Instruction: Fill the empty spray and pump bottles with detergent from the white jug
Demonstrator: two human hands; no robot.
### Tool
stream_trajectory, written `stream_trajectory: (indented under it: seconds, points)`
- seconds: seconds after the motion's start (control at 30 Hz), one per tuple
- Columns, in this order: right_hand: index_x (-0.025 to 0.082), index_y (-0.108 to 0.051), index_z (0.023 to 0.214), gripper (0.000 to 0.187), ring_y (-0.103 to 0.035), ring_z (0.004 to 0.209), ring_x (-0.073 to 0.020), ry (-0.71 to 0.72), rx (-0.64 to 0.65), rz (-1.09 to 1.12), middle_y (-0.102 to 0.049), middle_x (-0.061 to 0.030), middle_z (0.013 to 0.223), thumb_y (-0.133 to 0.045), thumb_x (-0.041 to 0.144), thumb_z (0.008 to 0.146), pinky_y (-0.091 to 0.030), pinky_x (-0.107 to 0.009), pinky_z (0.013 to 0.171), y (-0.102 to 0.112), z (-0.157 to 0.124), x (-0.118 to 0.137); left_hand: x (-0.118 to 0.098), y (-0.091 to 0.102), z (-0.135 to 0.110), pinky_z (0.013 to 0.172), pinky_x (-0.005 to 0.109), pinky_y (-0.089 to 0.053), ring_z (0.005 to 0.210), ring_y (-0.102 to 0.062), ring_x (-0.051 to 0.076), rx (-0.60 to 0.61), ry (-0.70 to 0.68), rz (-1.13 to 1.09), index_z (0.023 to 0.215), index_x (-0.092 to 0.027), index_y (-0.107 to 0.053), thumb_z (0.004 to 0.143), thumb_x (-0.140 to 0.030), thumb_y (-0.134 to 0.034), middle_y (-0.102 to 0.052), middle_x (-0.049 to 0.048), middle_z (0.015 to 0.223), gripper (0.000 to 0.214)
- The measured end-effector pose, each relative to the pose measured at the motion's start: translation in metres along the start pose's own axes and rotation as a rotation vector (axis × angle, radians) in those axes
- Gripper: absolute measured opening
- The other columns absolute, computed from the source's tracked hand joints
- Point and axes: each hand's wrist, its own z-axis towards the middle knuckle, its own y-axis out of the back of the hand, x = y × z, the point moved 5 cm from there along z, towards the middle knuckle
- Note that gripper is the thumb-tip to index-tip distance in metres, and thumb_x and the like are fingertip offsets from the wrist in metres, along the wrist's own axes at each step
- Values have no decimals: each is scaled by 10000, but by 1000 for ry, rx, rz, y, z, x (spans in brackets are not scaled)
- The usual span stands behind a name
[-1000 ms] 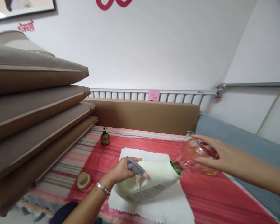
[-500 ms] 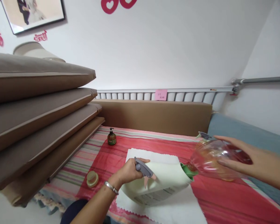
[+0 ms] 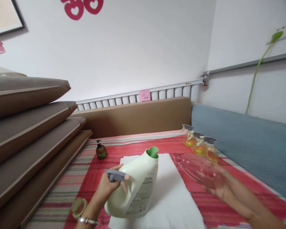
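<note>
My left hand (image 3: 106,186) grips the handle of a large pale-green jug (image 3: 133,186) with an open green spout, and a grey spray-nozzle head (image 3: 116,176) is held against it in the same fingers. The jug stands tilted on a white cloth (image 3: 171,197). My right hand (image 3: 219,187) is wrapped under a clear pinkish plastic bottle (image 3: 199,170), lying sideways just right of the jug. The bottle is apart from the spout.
Three yellow spray bottles (image 3: 199,144) stand at the right by a blue cushion (image 3: 248,143). A small brown pump bottle (image 3: 101,151) stands at the back. A round cap (image 3: 78,205) lies at the left. Brown cushions (image 3: 30,127) are stacked left.
The jug has been tipped from lying toward the bottle up to near upright. The clear bottle has come away from the spout and lower. The view swung right, showing the yellow spray bottles.
</note>
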Motion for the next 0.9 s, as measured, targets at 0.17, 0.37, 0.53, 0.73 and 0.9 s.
stream_trajectory:
  seconds: [0.17, 0.37, 0.53, 0.73, 0.9]
  points:
    - [330, -670, 847, 281, -654, 891, -248, -241, 86, 654, -733, 3, 886, -498, 544, 786, -537, -369, 726, -4, 16, -66, 0, 1, 26, 755, 274, -496, 906, -632, 237, -155, 8, -68, 1088, -114, -621, 599, -186, -669, -697, 82, 992, 496]
    - [300, -700, 824, 396, -629, 953, -278, -318, 95, 837, -716, -46, 979, -484, 622, 745, -527, -394, 741, -7, 34, -101, 11, -22, 83, 799, 283, -488, 916, -631, 222, -364, -102, -156, 1149, -110, -567, 571, -158, -673, -687, 97, 1016, 590]
    - [353, -636, 1054, 395, -622, 967, -274, -316, 174, 844, -662, -47, 1114, -502, 585, 764, -526, -369, 686, -15, 44, -111, 49, -42, 117, 798, 292, -479, 890, -632, 212, -420, -93, -221, 1101, -109, -598, 561, -156, -678, -696, 91, 970, 548]
    - [284, -707, 873, 522, -646, 886, -303, -356, 304, 804, -713, -88, 974, -515, 720, 661, -520, -374, 631, -24, 64, -144, 78, -40, 109, 768, 292, -478, 861, -631, 208, -422, -42, -263, 1077, -131, -626, 562, -132, -688, -698, 88, 977, 518]
    - [298, -627, 1045, 645, -634, 891, -341, -435, 363, 663, -680, -122, 1047, -520, 757, 606, -476, -498, 723, -34, 77, -167, 68, -41, 97, 772, 305, -479, 852, -637, 224, -368, -26, -338, 970, -137, -681, 547, -136, -722, -717, 86, 919, 425]
